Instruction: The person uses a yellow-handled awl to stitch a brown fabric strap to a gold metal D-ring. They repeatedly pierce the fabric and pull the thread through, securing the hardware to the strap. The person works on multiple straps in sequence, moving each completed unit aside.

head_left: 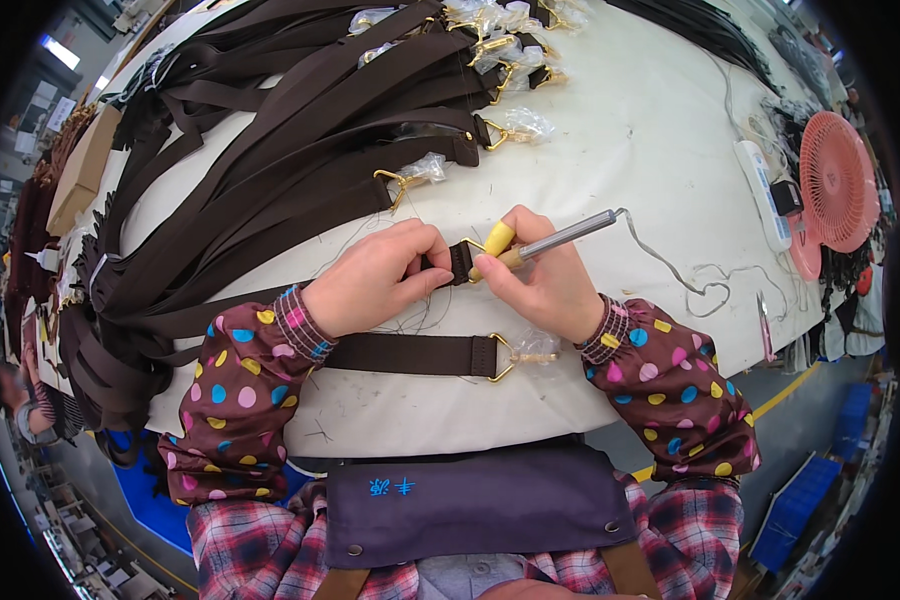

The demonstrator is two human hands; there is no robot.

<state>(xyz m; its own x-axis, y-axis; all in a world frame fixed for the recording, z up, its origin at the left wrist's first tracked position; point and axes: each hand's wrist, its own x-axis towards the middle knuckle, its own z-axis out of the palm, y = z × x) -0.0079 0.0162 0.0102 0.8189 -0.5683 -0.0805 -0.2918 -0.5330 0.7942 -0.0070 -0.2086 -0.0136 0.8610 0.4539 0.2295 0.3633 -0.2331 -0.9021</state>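
Observation:
My left hand [372, 278] is closed on a dark brown webbing strap [461, 263], its thumb and fingers pinching just behind the stitched end. A gold metal ring [476, 246] sits at that end, partly hidden by my right fingers. Closed round a corded, pen-shaped tool [578, 229] with a grey handle, my right hand [555, 292] points its tip at the stitching; the tip itself is hidden. A yellow finger cover [499, 237] is on one right finger. Nearer me lies another strap [410, 354] with a gold buckle [502, 357] in clear plastic. Loose dark threads lie around.
Many brown straps [300, 120] with plastic-wrapped gold hardware [505, 130] cover the table's far left. At right stand a pink fan [836, 180] and a white power strip [762, 195]. The tool's grey cord [660, 265] trails right. Tweezers [765, 325] lie near the right edge.

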